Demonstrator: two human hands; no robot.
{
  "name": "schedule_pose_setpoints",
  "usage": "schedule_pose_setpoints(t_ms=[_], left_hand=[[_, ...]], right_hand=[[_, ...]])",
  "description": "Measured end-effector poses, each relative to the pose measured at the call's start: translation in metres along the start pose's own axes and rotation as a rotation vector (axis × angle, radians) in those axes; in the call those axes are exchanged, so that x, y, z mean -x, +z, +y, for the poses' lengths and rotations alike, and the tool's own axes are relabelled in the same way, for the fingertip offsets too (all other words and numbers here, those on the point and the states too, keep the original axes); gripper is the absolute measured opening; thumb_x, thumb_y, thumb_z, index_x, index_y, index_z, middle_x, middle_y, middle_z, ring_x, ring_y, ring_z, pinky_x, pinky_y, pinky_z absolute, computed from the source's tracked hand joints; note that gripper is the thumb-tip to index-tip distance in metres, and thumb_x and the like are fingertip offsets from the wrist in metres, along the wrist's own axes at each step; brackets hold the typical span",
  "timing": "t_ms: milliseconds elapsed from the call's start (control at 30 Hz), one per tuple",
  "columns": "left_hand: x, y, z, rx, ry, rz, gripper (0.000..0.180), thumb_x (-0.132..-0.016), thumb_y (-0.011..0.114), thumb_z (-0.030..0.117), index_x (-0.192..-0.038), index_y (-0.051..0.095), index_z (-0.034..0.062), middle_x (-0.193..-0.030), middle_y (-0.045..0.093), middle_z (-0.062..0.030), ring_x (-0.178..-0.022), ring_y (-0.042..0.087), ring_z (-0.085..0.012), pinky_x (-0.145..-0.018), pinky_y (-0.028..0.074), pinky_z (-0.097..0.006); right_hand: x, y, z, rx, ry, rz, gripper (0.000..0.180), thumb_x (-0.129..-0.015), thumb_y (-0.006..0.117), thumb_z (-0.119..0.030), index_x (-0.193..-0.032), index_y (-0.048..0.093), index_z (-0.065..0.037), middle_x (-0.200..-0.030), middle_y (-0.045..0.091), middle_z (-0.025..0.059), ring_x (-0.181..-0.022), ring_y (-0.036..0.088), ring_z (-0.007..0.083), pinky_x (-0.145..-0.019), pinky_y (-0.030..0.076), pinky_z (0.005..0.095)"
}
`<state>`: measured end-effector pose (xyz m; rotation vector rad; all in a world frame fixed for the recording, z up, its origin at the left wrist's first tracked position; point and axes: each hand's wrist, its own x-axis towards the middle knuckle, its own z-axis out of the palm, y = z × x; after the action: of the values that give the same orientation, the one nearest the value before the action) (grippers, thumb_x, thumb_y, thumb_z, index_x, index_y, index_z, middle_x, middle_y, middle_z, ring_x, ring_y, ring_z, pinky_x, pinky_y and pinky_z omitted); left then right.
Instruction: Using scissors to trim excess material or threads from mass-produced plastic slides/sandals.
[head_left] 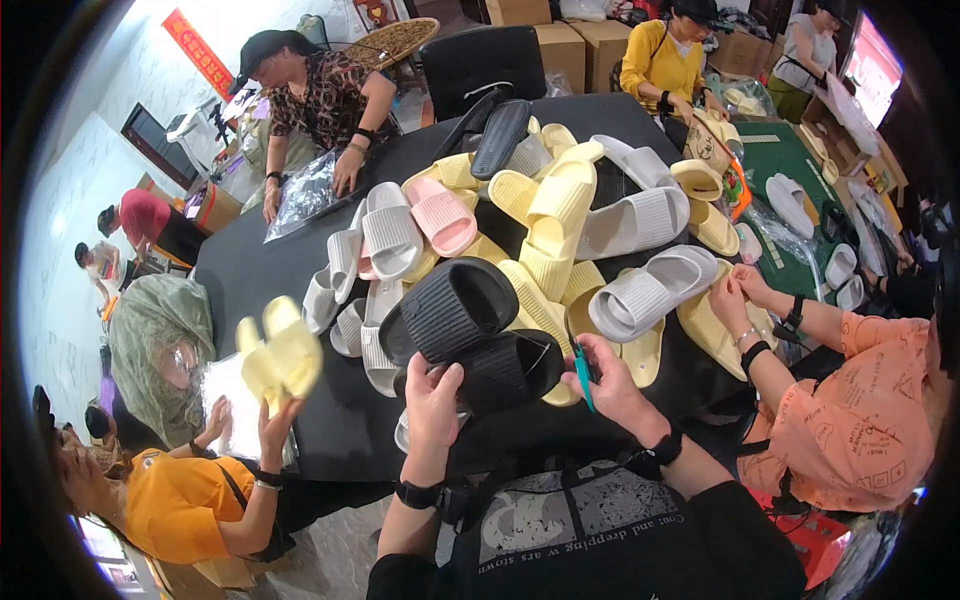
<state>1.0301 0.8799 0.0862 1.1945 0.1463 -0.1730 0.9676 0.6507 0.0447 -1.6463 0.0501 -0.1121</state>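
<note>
My left hand (432, 400) grips a pair of black ribbed slippers (470, 330) from below, at the near edge of the black table (250, 270). My right hand (610, 375) holds small teal-handled scissors (582, 372) right beside the black pair's right end. Both wrists wear black bands. Behind the black pair lies a heap of yellow slippers (560, 205), grey slippers (640, 295), white ones and a pink slipper (440, 215).
A person in orange at the right handles a yellow slipper (715, 330). A person in yellow at the lower left lifts a yellow pair (280, 355). Across the table a person presses a clear plastic bag (305, 190). Cardboard boxes (585, 40) stand behind; a green table (790, 160) holds more slippers.
</note>
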Motion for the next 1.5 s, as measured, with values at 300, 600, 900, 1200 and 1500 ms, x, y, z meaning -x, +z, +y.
schedule_pose_setpoints(t_ms=[300, 600, 900, 1200, 1500], left_hand=[[0.028, 0.001, -0.006, 0.29, -0.238, -0.056, 0.036, -0.083, 0.05, -0.007, -0.118, 0.047, 0.0022, -0.108, 0.057, -0.0092, -0.102, 0.055, -0.0194, -0.089, 0.045, -0.032], [0.026, -0.024, -0.031, 0.359, -0.143, 0.009, 0.022, -0.086, 0.051, -0.003, -0.107, 0.049, 0.0013, -0.102, 0.058, -0.0095, -0.094, 0.057, -0.0167, -0.086, 0.045, -0.03], [0.027, -0.021, -0.035, 0.377, -0.1, 0.03, 0.02, -0.086, 0.053, -0.004, -0.104, 0.047, 0.0053, -0.095, 0.057, -0.0058, -0.087, 0.056, -0.0128, -0.081, 0.045, -0.027], [0.031, -0.016, -0.037, 0.309, -0.113, 0.081, 0.022, -0.086, 0.055, -0.003, -0.102, 0.045, 0.007, -0.084, 0.056, -0.0022, -0.077, 0.055, -0.0104, -0.068, 0.045, -0.024], [0.043, -0.019, -0.042, 0.225, -0.133, 0.074, 0.028, -0.086, 0.055, -0.002, -0.111, 0.043, 0.005, -0.087, 0.056, -0.0034, -0.077, 0.055, -0.0098, -0.067, 0.046, -0.024]], right_hand=[[-0.013, 0.012, 0.0, 0.057, 0.018, -0.015, 0.048, -0.077, 0.071, -0.011, -0.114, 0.044, 0.0, -0.075, 0.049, 0.0036, -0.07, 0.049, 0.0101, -0.064, 0.044, 0.0252], [-0.002, 0.004, -0.01, 0.242, 0.016, -0.119, 0.053, -0.074, 0.074, -0.015, -0.115, 0.044, 0.0, -0.087, 0.056, 0.0115, -0.075, 0.056, 0.0179, -0.068, 0.047, 0.0298], [0.012, 0.0, -0.009, 0.46, 0.116, -0.314, 0.047, -0.073, 0.072, -0.02, -0.11, 0.048, -0.004, -0.089, 0.062, 0.0156, -0.081, 0.065, 0.0263, -0.068, 0.051, 0.0359], [0.005, 0.008, -0.007, 0.507, 0.076, -0.329, 0.041, -0.074, 0.071, -0.018, -0.106, 0.05, -0.003, -0.083, 0.064, 0.0156, -0.077, 0.065, 0.0292, -0.067, 0.051, 0.0366], [0.007, 0.009, 0.004, 0.493, 0.041, -0.328, 0.035, -0.076, 0.069, -0.015, -0.104, 0.051, -0.003, -0.074, 0.063, 0.0136, -0.072, 0.065, 0.0276, -0.065, 0.05, 0.0348]])
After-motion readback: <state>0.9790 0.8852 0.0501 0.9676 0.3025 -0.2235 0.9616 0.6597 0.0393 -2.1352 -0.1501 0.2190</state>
